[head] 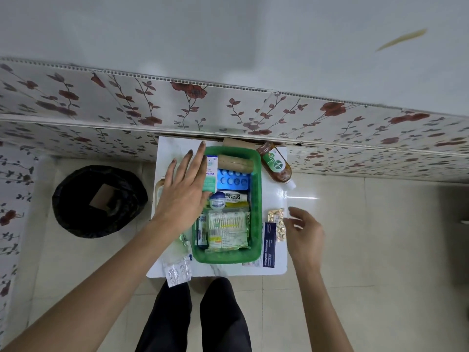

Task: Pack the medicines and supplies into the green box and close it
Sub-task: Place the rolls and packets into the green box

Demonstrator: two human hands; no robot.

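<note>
The green box (256,199) stands open on a small white table (279,196). Inside lie a cotton-bud pack (227,224), a blue blister strip (233,180), a brown bandage roll (236,162), a small jar (217,199) and a tube (236,198). My left hand (184,189) lies flat over the box's left rim, fingers spread, its thumb touching a white and teal carton (210,174). My right hand (305,231) hovers open just right of a gold pill strip (278,223) on the table. A brown antiseptic bottle (275,165) lies right of the box.
A dressing packet (269,246) lies beside the box's right wall. Silver blister strips (177,271) overhang the table's front left corner. A black-lined bin (100,200) stands on the floor to the left. A floral-panelled wall runs behind the table. My legs are below the table edge.
</note>
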